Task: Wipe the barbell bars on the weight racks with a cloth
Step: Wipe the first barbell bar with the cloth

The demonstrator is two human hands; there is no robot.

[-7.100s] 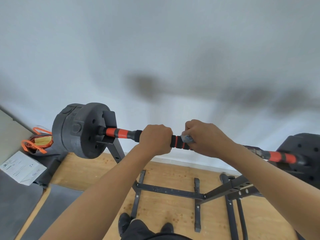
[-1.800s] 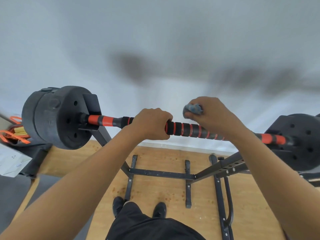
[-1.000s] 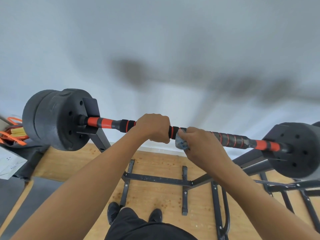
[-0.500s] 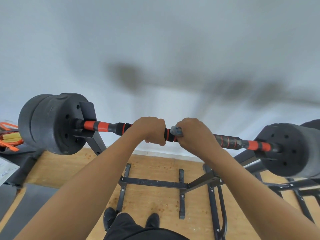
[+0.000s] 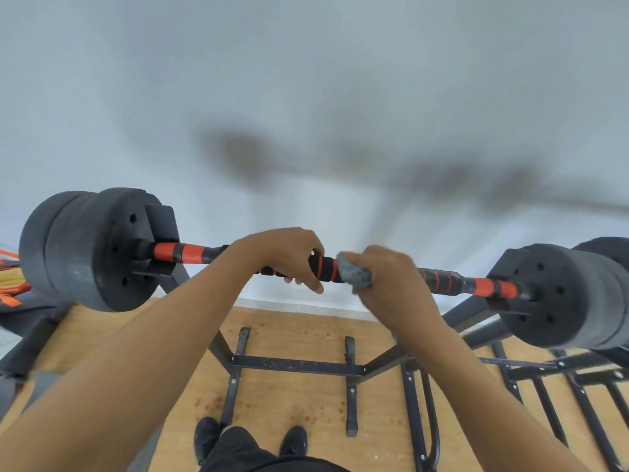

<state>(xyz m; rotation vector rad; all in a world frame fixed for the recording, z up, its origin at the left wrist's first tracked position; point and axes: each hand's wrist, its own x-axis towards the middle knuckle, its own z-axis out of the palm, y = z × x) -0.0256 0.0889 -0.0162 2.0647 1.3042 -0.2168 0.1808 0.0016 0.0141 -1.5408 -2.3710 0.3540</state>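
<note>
— Where is the barbell bar found?
— The barbell bar (image 5: 325,267) is laid across the rack (image 5: 296,364), level with the chest. Its middle is wrapped in black foam with orange rings.

— And the cloth?
— A crumpled grey cloth (image 5: 354,276) is pressed against the foam near the bar's middle. It is gripped in the right hand (image 5: 391,284), whose fingers are curled round it.

— How is the left hand kept?
— The left hand (image 5: 286,255) is closed over the bar just beside the cloth. Its fingers are wrapped underneath and its thumb is pointed down.

— What is seen further out?
— The left plates (image 5: 92,250) and the right plates (image 5: 558,294), all black, are carried on the bar's ends. Below, the rack's black legs are set on a wooden floor (image 5: 299,396), where two dark shoes (image 5: 204,434) are planted. A pale wall (image 5: 306,97) is seen behind.
</note>
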